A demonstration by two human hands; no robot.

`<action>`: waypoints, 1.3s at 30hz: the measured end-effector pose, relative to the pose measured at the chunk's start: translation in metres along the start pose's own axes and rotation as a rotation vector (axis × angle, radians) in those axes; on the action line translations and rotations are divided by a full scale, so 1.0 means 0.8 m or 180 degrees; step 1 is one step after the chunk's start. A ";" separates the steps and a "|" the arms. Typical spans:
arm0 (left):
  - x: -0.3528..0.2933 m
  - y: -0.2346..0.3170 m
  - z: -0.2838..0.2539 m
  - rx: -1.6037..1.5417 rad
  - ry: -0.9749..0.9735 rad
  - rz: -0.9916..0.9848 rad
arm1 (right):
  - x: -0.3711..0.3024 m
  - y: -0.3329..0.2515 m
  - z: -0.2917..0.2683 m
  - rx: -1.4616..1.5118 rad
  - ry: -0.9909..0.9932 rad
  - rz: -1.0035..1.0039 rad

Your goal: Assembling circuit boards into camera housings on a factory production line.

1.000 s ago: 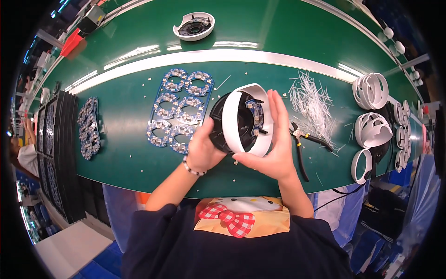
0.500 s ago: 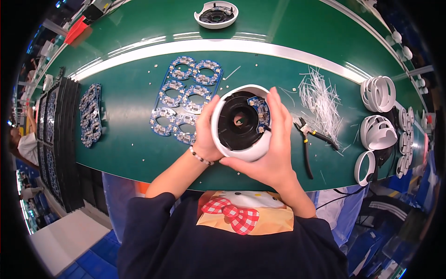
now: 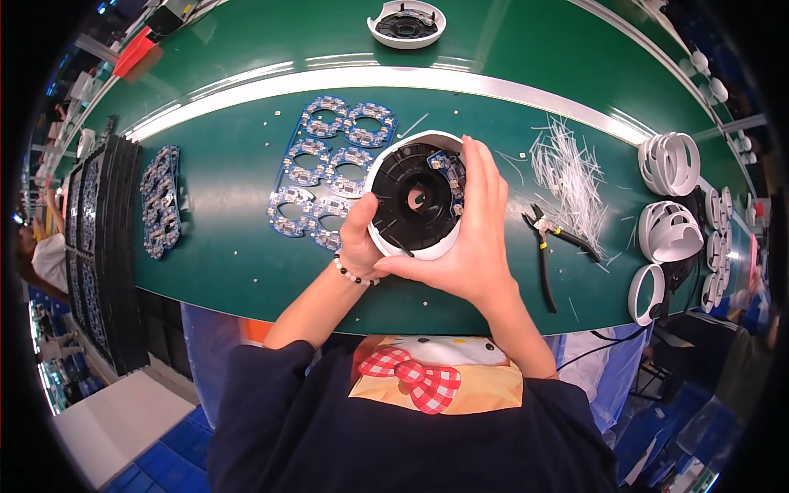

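Between my two hands is a round white housing (image 3: 394,249), its open face tilted up toward me. Inside sits a black plastic disc (image 3: 393,193) with a hole at its centre. A curved blue circuit board (image 3: 449,172) lies along the inner right side. My left hand (image 3: 358,238) grips the lower left of the housing, its other fingers hidden underneath. Along the right side, my right hand (image 3: 479,234) wraps the rim with fingers pointing up and the thumb across the bottom. Cutting pliers (image 3: 542,246) with black and yellow handles lie to the right.
Behind my left hand lies a panel of blue ring-shaped boards (image 3: 308,168); another board strip (image 3: 161,201) is farther left, beside black racks (image 3: 107,246). White cut strips (image 3: 569,177) are heaped at right, near white rings (image 3: 670,164). A similar housing (image 3: 407,37) sits at the far side.
The held housing has moved slightly left and away from me and turned, so its board sits higher. The far housing has shifted to the right.
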State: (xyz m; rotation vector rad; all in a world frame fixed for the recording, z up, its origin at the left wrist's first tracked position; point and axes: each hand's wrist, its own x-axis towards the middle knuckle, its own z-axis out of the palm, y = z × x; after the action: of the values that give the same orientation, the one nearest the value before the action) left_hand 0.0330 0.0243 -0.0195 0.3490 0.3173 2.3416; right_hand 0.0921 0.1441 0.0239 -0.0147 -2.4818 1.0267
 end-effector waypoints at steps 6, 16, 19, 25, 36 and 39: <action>-0.003 -0.007 0.007 0.0306 0.0732 0.0089 | -0.014 0.004 0.025 0.0137 0.0413 0.0163; 0.027 0.010 0.021 -0.0157 0.1484 0.0340 | 0.014 0.009 0.017 0.0302 0.0644 -0.0896; 0.027 0.029 0.021 -0.0544 0.1557 -0.0268 | 0.016 0.024 0.001 0.0395 0.0403 -0.1333; 0.024 0.043 0.001 -0.1032 0.0648 -0.1120 | 0.020 0.038 -0.016 0.0462 0.0635 -0.1614; 0.101 0.090 0.001 0.0565 0.1395 -0.0509 | -0.002 0.014 -0.045 0.0511 0.0766 -0.1351; 0.170 0.137 -0.025 0.1699 0.1910 0.0356 | -0.004 -0.030 -0.066 0.2853 -0.0165 -0.1474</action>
State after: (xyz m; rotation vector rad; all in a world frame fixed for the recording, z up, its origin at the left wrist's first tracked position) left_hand -0.1372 0.0408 0.0190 -0.1081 1.2470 2.3972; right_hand 0.1207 0.1616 0.0714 0.8158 -1.7190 1.7940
